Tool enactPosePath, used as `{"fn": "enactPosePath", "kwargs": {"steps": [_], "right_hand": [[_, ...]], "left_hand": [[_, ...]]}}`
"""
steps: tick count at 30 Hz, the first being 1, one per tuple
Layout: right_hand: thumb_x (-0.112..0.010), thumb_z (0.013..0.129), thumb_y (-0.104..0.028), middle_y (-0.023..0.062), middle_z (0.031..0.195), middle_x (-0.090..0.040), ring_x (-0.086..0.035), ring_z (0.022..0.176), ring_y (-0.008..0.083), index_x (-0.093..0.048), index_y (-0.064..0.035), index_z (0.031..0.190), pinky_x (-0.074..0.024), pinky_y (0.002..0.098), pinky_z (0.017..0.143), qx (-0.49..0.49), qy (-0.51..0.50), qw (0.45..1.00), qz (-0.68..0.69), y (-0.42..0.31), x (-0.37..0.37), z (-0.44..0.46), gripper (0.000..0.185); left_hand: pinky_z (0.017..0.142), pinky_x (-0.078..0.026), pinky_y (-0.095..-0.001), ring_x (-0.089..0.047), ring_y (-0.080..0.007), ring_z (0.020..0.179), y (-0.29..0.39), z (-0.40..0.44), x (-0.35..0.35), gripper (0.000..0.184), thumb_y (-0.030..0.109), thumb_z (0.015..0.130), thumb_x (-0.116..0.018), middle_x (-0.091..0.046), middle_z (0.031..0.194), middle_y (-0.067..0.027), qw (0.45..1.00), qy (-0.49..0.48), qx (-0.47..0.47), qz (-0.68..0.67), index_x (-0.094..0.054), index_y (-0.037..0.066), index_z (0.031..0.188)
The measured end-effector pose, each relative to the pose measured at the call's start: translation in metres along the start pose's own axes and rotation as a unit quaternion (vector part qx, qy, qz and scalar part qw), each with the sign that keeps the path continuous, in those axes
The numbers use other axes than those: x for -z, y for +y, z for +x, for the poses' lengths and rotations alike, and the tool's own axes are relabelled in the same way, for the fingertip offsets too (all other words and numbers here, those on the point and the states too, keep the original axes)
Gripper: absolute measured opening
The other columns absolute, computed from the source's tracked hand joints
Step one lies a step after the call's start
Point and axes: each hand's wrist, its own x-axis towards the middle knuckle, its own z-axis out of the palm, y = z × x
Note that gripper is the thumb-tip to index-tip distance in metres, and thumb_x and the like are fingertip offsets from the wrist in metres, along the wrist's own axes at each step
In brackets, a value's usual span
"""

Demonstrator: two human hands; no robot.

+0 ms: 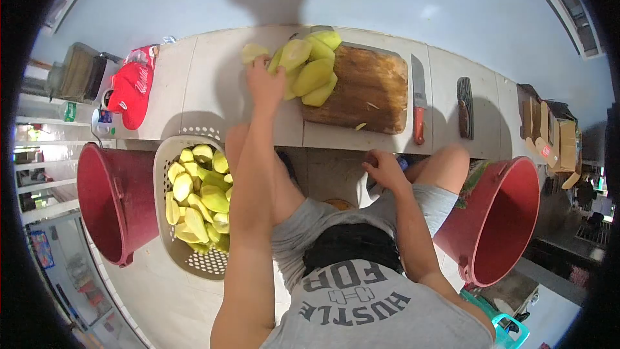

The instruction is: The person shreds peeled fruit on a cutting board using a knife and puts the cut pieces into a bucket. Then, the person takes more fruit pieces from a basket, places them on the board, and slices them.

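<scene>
Peeled green-yellow fruit pieces (pixel 314 77) lie heaped on the left part of a wooden cutting board (pixel 371 94) and on the tiles beside it. My left hand (pixel 266 83) reaches onto the left edge of this heap, its fingers bent against a pale piece (pixel 255 53); whether it grips one is unclear. Near the counter's front edge, my right hand (pixel 383 167) hangs above my thigh with its fingers curled together; anything inside them is hidden. A knife (pixel 419 106) with a red handle lies right of the board, and a second dark blade (pixel 464 108) lies farther right.
A perforated basket (pixel 169 245) of cut fruit stands below the counter (pixel 213 58) at left, beside a red tub (pixel 139 197). Another red tub (pixel 516 174) stands at right. A red cap (pixel 132 94) lies on the counter's left end. Cardboard boxes (pixel 565 145) are at far right.
</scene>
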Motion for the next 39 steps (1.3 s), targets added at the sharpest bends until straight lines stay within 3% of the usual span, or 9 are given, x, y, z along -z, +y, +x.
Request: {"fn": "enactPosePath", "kwargs": {"steps": [6,12,14,19,22,27,31,37,39], "right_hand": [[-0.073,0.087,-0.023,0.0224,0.090,-0.073,-0.071,0.086,0.0382,-0.069,0.0009,0.112,-0.0545,0.0450,0.082,0.005,-0.003,1.000,-0.030,-0.001,-0.002,0.002,0.035],[-0.071,0.088,-0.019,0.0200,0.086,-0.073,-0.072,0.080,0.0320,-0.069,0.0006,0.112,-0.0552,0.0421,0.076,-0.020,0.063,0.997,0.049,-0.018,0.028,-0.003,0.031],[-0.070,0.088,-0.017,0.0187,0.084,-0.073,-0.072,0.076,0.0282,-0.069,-0.0007,0.112,-0.0554,0.0402,0.072,-0.018,0.189,0.981,0.045,-0.005,0.047,0.009,0.029],[-0.069,0.086,-0.019,0.0190,0.089,-0.073,-0.071,0.082,0.0364,-0.069,-0.0025,0.108,-0.0566,0.0454,0.077,-0.058,0.323,0.944,-0.043,0.017,0.094,0.040,0.027],[-0.068,0.084,-0.017,0.0217,0.100,-0.070,-0.067,0.095,0.0424,-0.066,-0.0025,0.108,-0.0542,0.0504,0.085,-0.141,0.301,0.938,-0.101,0.032,0.100,0.056,0.029],[-0.068,0.079,-0.011,0.0255,0.105,-0.063,-0.060,0.102,0.0468,-0.060,-0.0024,0.111,-0.0502,0.0530,0.092,-0.137,0.312,0.929,-0.145,0.050,0.093,0.070,0.034],[-0.070,0.076,-0.007,0.0273,0.105,-0.062,-0.060,0.101,0.0477,-0.052,-0.0011,0.117,-0.0499,0.0531,0.091,-0.123,0.323,0.933,-0.102,0.068,0.093,0.081,0.045],[-0.071,0.079,-0.012,0.0263,0.097,-0.066,-0.065,0.094,0.0455,-0.047,0.0010,0.116,-0.0518,0.0490,0.085,-0.150,0.354,0.923,-0.013,0.046,0.104,0.064,0.046],[-0.070,0.083,-0.014,0.0237,0.092,-0.067,-0.066,0.087,0.0436,-0.047,0.0010,0.114,-0.0525,0.0469,0.081,-0.141,0.377,0.915,0.028,0.042,0.098,0.057,0.042]], "left_hand": [[0.099,-0.046,-0.0486,-0.050,-0.0393,0.120,0.056,-0.052,-0.014,0.062,0.030,0.078,-0.081,-0.052,0.128,-0.0186,0.958,-0.128,-0.199,0.161,-0.057,0.007,0.131],[0.096,-0.047,-0.0501,-0.051,-0.0405,0.114,0.052,-0.042,-0.040,0.073,0.037,0.073,-0.084,-0.051,0.126,-0.0197,0.957,-0.151,-0.150,0.199,-0.054,0.004,0.131],[0.095,-0.047,-0.0503,-0.052,-0.0410,0.113,0.056,-0.041,-0.039,0.074,0.037,0.071,-0.085,-0.051,0.126,-0.0206,0.958,-0.158,-0.121,0.206,-0.055,0.004,0.130],[0.096,-0.048,-0.0505,-0.054,-0.0414,0.113,0.071,-0.041,-0.030,0.074,0.039,0.067,-0.087,-0.054,0.126,-0.0201,0.950,-0.184,-0.083,0.240,-0.056,0.004,0.125],[0.098,-0.047,-0.0494,-0.055,-0.0353,0.117,0.078,-0.046,-0.021,0.077,0.042,0.068,-0.087,-0.060,0.121,-0.0183,0.949,-0.193,-0.066,0.241,-0.054,0.002,0.125],[0.087,-0.055,-0.0420,-0.064,-0.0296,0.103,0.097,-0.054,-0.017,0.069,0.022,0.066,-0.087,-0.064,0.118,-0.0129,0.975,-0.191,-0.014,-0.116,-0.055,0.005,0.124],[0.084,-0.056,-0.0364,-0.064,-0.0228,0.100,0.116,-0.060,-0.024,0.067,0.014,0.067,-0.086,-0.064,0.114,-0.0100,0.958,-0.196,-0.006,-0.209,-0.056,0.005,0.126],[0.089,-0.054,-0.0331,-0.062,-0.0182,0.105,0.111,-0.065,-0.053,0.068,0.008,0.072,-0.085,-0.063,0.114,-0.0070,0.868,-0.260,0.076,-0.416,-0.054,0.003,0.133],[0.093,-0.052,-0.0334,-0.062,-0.0192,0.107,0.113,-0.070,-0.059,0.066,0.009,0.074,-0.086,-0.063,0.116,-0.0088,0.767,-0.283,0.240,-0.524,-0.055,0.001,0.132]]}}
